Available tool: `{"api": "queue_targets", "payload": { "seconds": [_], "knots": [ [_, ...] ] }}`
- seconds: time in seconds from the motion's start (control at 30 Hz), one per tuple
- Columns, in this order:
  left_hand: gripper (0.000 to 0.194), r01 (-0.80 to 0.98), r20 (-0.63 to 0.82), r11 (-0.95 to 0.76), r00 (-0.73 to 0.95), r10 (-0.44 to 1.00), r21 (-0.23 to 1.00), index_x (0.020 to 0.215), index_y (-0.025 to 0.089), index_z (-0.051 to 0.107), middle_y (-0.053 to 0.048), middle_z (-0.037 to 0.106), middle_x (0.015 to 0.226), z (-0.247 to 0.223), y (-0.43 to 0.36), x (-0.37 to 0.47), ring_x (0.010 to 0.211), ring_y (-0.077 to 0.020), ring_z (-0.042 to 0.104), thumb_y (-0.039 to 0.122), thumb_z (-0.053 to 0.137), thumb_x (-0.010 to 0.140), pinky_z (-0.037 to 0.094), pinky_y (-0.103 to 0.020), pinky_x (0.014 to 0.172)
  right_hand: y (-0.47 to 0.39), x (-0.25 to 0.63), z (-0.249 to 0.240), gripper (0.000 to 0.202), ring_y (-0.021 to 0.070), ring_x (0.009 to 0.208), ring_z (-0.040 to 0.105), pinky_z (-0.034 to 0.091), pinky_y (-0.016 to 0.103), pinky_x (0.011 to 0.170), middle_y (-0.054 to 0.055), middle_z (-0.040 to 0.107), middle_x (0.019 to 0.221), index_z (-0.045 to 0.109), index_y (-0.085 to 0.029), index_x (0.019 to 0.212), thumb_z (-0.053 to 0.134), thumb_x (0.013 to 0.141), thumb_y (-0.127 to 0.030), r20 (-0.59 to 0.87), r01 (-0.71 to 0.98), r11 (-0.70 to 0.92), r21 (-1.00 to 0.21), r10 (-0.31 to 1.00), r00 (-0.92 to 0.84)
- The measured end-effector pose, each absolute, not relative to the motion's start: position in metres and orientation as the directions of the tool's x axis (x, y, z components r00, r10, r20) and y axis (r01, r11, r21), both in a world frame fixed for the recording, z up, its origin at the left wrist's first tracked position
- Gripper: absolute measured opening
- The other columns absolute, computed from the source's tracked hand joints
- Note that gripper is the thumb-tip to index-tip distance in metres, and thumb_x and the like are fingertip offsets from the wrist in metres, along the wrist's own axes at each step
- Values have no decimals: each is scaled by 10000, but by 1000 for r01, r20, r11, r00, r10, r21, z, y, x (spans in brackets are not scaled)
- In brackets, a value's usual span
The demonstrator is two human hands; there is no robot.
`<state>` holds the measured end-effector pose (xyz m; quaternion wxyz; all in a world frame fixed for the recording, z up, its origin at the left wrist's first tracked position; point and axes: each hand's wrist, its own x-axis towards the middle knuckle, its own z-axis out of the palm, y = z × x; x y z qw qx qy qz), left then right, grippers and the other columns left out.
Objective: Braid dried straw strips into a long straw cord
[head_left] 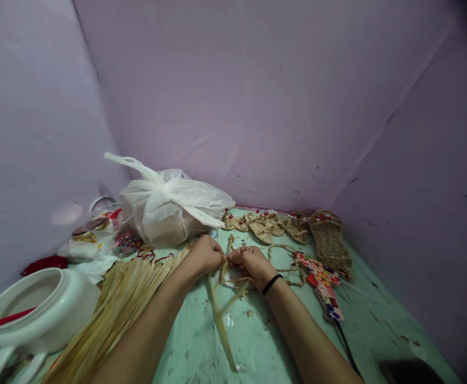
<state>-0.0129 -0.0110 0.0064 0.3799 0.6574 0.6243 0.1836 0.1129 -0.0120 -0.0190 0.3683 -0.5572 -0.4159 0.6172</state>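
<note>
My left hand point(209, 255) and my right hand point(253, 262) meet over the table, fingers pinched close together on a thin twisted fibre cord. Below them loose dried fibre strips point(220, 325) hang down and lie across the green tabletop. A twisted or braided length of cord point(287, 282) curves over the table beside my right hand. Under and beside my left forearm lies a thick bundle of pale dried fibre strips point(131, 288). The exact point of grip is hidden by my fingers.
A knotted white plastic bag point(177, 205) stands behind my left hand. Small woven slippers point(259, 226) and a larger woven piece point(329, 240) line the back wall. Right of me lies a flower-patterned, gun-shaped tool point(321, 285) with a black cable point(347, 346). A white plastic vessel point(69, 304) sits at left.
</note>
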Motion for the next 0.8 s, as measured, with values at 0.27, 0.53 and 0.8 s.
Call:
{"api": "queue_targets", "payload": {
  "seconds": [0.27,0.53,0.8],
  "knots": [
    [119,890,-23,22,-13,1000,456,629,135,614,-123,568,612,17,-45,21,642,-242,553,233,560,590,348,-280,567,-7,120,-27,72,42,334,278,166,184,366,-51,373,327,470,-130,416,448,458,-77,-392,-116,-420,-900,897,-206],
    [101,864,-73,-101,157,985,493,634,133,631,-69,560,564,21,-40,9,581,-178,529,196,565,592,334,-235,538,-12,122,-19,59,35,326,263,168,181,362,-57,355,327,466,-130,428,482,457,-81,-417,-130,-452,-883,880,-228],
    [395,358,-463,420,39,886,834,1026,79,529,27,494,477,19,-18,-3,326,-62,345,126,488,636,231,-187,362,-10,128,-14,64,20,311,193,85,186,359,-71,325,332,472,-130,508,519,547,-149,-415,-77,-473,-878,830,-373]
  ]
}}
